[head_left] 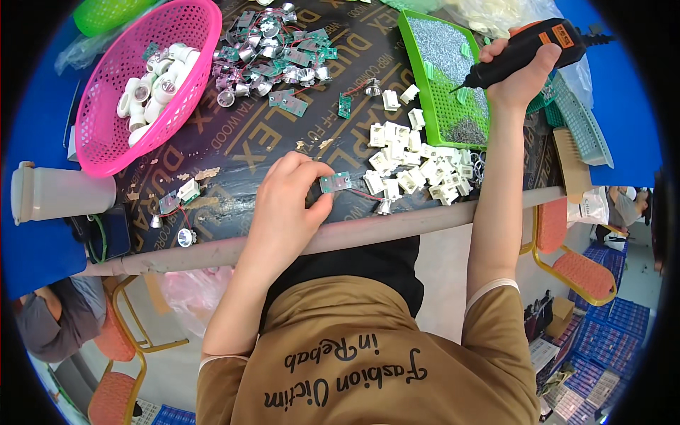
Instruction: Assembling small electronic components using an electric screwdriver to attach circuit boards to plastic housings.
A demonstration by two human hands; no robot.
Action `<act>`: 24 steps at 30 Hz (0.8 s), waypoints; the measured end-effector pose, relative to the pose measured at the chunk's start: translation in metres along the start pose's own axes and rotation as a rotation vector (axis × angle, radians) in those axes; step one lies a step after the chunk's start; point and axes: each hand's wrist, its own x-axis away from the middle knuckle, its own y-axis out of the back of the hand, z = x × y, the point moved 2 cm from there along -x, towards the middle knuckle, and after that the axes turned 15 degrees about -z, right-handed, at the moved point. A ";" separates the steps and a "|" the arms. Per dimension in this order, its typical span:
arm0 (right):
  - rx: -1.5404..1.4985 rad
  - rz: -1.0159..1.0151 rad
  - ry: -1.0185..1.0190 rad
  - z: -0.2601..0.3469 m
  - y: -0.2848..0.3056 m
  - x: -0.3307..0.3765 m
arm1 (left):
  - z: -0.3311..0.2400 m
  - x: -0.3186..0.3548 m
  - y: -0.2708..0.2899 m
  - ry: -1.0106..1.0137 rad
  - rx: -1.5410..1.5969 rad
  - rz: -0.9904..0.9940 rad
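My left hand [287, 202] pinches a small green circuit board [335, 183] between thumb and fingers, just above the table's near edge. Red wires run from this board to a little silver reflector [383, 207]. My right hand [520, 76] grips a black electric screwdriver [528, 55], its tip pointing left over a green tray [409, 44]. Silvery screws [443, 46] fill the tray's far part, and a darker heap of screws [465, 132] lies at its near end. Between my hands is a pile of cream plastic holders [425, 166].
A pink basket [95, 152] of white lamp parts stands at the far left, beside a heap of wired boards and reflectors [276, 57]. A translucent cup [67, 195] is at the left edge. A pale green basket [577, 117] sits right of the tray. Chairs [584, 273] flank me.
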 end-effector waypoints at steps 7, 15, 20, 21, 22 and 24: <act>0.009 -0.012 0.016 -0.002 -0.002 0.001 | 0.000 -0.001 0.000 -0.017 -0.002 -0.008; -0.001 -0.009 -0.019 -0.006 -0.004 -0.001 | 0.001 0.000 0.001 -0.025 -0.017 -0.013; -0.008 0.013 -0.002 0.000 -0.008 0.003 | -0.001 0.002 0.003 -0.012 0.015 0.004; -0.010 0.000 0.023 0.005 -0.012 0.004 | -0.001 0.002 0.004 -0.004 0.025 0.018; -0.001 -0.047 -0.026 0.012 -0.015 0.006 | -0.001 0.002 0.004 0.007 0.023 0.014; -0.068 0.010 -0.151 0.021 -0.010 0.000 | -0.001 0.002 0.005 0.015 0.049 0.054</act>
